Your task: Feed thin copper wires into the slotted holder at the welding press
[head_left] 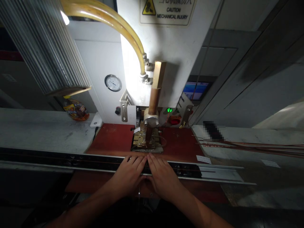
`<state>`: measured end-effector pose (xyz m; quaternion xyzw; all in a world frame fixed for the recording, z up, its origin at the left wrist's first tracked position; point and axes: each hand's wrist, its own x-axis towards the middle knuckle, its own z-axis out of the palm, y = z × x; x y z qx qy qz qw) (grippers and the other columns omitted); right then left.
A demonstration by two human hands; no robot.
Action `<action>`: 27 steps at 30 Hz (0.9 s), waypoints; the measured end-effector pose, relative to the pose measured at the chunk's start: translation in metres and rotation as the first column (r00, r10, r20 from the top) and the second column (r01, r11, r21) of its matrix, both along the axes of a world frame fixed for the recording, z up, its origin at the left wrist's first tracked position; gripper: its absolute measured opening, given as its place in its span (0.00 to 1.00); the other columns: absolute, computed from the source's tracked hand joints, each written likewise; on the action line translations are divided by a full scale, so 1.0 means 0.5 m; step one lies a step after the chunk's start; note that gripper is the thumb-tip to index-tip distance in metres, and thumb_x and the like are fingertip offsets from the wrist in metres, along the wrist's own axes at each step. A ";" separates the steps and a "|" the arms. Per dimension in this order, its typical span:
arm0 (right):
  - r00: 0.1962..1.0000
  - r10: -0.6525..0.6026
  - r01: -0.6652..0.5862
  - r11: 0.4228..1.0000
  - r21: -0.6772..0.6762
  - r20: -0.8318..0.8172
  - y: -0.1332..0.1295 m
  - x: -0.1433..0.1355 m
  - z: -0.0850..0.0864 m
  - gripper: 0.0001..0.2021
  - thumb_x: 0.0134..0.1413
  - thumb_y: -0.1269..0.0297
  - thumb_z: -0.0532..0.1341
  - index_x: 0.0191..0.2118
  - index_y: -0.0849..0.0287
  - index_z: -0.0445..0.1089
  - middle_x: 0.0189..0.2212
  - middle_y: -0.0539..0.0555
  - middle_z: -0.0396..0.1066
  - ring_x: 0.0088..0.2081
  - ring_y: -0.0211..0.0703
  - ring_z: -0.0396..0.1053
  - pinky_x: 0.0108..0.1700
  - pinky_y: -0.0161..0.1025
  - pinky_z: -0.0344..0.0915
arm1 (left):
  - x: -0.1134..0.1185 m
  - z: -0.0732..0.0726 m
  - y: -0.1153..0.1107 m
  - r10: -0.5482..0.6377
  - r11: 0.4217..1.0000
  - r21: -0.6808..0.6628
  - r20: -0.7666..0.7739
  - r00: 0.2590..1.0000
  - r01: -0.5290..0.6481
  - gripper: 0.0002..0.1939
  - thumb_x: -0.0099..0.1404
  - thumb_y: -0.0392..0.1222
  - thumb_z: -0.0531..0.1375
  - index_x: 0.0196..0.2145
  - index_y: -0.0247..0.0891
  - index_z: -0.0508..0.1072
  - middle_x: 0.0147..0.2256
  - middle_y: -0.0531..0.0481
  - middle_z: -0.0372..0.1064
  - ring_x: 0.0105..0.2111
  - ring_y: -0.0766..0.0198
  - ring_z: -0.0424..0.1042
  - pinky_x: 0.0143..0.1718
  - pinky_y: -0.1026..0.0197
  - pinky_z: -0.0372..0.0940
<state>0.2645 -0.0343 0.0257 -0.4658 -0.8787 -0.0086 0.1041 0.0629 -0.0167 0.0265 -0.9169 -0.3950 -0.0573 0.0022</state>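
White machine housing (175, 44) at the back, fixed over a red board (110, 137). Across the front of that board, a long metal channel (228, 174), lying lengthwise from left to right and running out of view at left. Inside the channel, black strip (187, 170) in place from the left edge of view to short of the right end. Beyond the strip's end, exposed metal only — whether meant to be filled, impossible to tell. By judgement, most of the visible length covered; total progress not determinable.

Left hand (129, 174) and right hand (165, 177) side by side on the strip, directly before the brass fixture (142, 139). Fingers of both extended and held together, fingertips nearly meeting; not curled. Pressure applied: cannot tell. Thumbs close together at the channel's near edge.

On the worktop (59, 131) at right, copper rods (249, 147), loose and apart from both hands — untouched. Green lamp (169, 110) lit.
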 end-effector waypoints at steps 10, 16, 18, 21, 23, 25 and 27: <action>1.000 0.009 -0.009 1.000 -0.022 0.002 0.004 0.000 -0.007 0.33 0.64 0.58 0.62 0.68 0.75 0.59 0.67 0.72 0.60 0.61 0.60 0.65 0.61 0.51 0.61 | 0.000 -0.006 0.001 0.008 1.000 -0.004 -0.023 1.000 -0.008 0.32 0.73 0.51 0.55 0.69 0.35 0.56 0.63 0.38 0.65 0.58 0.49 0.65 0.59 0.47 0.57; 1.000 0.010 -0.011 1.000 -0.022 -0.009 0.003 0.003 -0.007 0.32 0.65 0.58 0.62 0.68 0.73 0.60 0.66 0.71 0.61 0.62 0.59 0.64 0.63 0.50 0.61 | -0.004 -0.006 0.002 -0.006 1.000 -0.014 0.007 1.000 0.006 0.32 0.73 0.51 0.56 0.68 0.34 0.58 0.62 0.39 0.66 0.57 0.49 0.66 0.59 0.47 0.57; 1.000 0.010 -0.010 1.000 -0.022 -0.010 0.003 0.004 -0.007 0.33 0.64 0.57 0.62 0.68 0.72 0.60 0.66 0.70 0.61 0.62 0.59 0.65 0.63 0.50 0.61 | -0.005 -0.006 0.004 -0.011 1.000 -0.010 0.024 1.000 0.012 0.31 0.73 0.53 0.56 0.67 0.34 0.59 0.61 0.40 0.67 0.57 0.50 0.66 0.59 0.48 0.56; 1.000 0.012 -0.013 0.999 -0.045 -0.021 0.004 0.006 -0.006 0.33 0.63 0.56 0.63 0.67 0.72 0.61 0.66 0.70 0.61 0.63 0.59 0.65 0.64 0.51 0.61 | -0.008 -0.005 0.006 -0.027 1.000 0.006 0.039 0.999 0.027 0.32 0.73 0.54 0.56 0.67 0.33 0.60 0.61 0.40 0.68 0.57 0.50 0.67 0.59 0.49 0.56; 0.999 0.015 -0.017 0.998 -0.068 -0.038 0.006 0.008 -0.003 0.33 0.63 0.57 0.64 0.67 0.71 0.61 0.66 0.69 0.62 0.63 0.59 0.64 0.64 0.52 0.62 | -0.011 -0.004 0.008 -0.042 0.999 0.016 0.039 0.998 0.042 0.32 0.73 0.54 0.57 0.67 0.33 0.60 0.61 0.40 0.68 0.57 0.50 0.67 0.59 0.49 0.56; 0.998 0.016 -0.021 0.996 -0.089 -0.059 0.007 0.010 0.002 0.33 0.61 0.59 0.65 0.67 0.69 0.61 0.65 0.68 0.63 0.63 0.58 0.65 0.64 0.53 0.63 | -0.013 -0.003 0.010 -0.054 0.998 0.016 0.039 0.998 0.054 0.32 0.73 0.53 0.57 0.67 0.33 0.60 0.62 0.40 0.68 0.57 0.50 0.67 0.59 0.50 0.56; 0.998 0.012 -0.019 0.994 -0.111 -0.068 0.009 0.015 0.009 0.33 0.60 0.60 0.66 0.67 0.68 0.61 0.65 0.68 0.64 0.62 0.58 0.66 0.63 0.53 0.63 | -0.015 -0.003 0.012 -0.058 0.998 0.007 0.042 0.997 0.058 0.32 0.73 0.53 0.58 0.67 0.33 0.60 0.62 0.40 0.68 0.57 0.50 0.67 0.58 0.50 0.57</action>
